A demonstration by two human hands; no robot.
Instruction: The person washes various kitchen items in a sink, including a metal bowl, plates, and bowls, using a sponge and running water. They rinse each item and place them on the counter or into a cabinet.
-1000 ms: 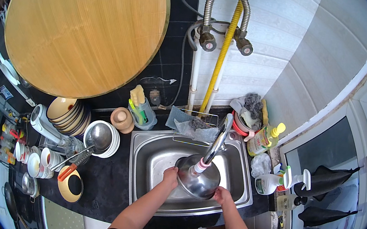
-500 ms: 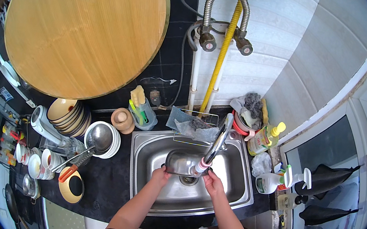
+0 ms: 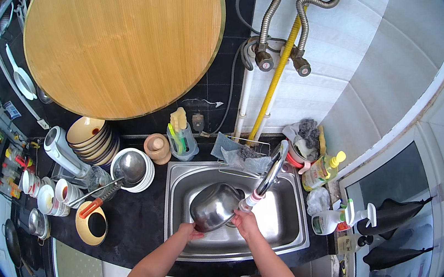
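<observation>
Steel bowl point(image 3: 214, 207) and hands had both shifted since the earlier frame: the bowl had tipped over and slid left of the faucet point(image 3: 270, 177), the left hand point(image 3: 188, 232) had dropped lower along its edge, and the right hand point(image 3: 245, 223) had come in close under the spout. The bowl was inside the sink point(image 3: 284, 215), slanted, its rounded outer side showing, with the drain partly hidden beside it. Both grips looked closed on the bowl, the left at its near left edge and the right at its right edge, though some fingers were hidden. Whether water ran could not be told. Good handling, as I judged it, called for 2 steady holds on opposite edges, slow turning, and room kept between metal and spout; wet steel would probably have been slippery, so firm fingertips mattered. Both forearms rose from the lower edge and angled inward, narrowing toward the bowl. The left hand sat nearer the body, while the right reached farther, its wrist nearly straight.
</observation>
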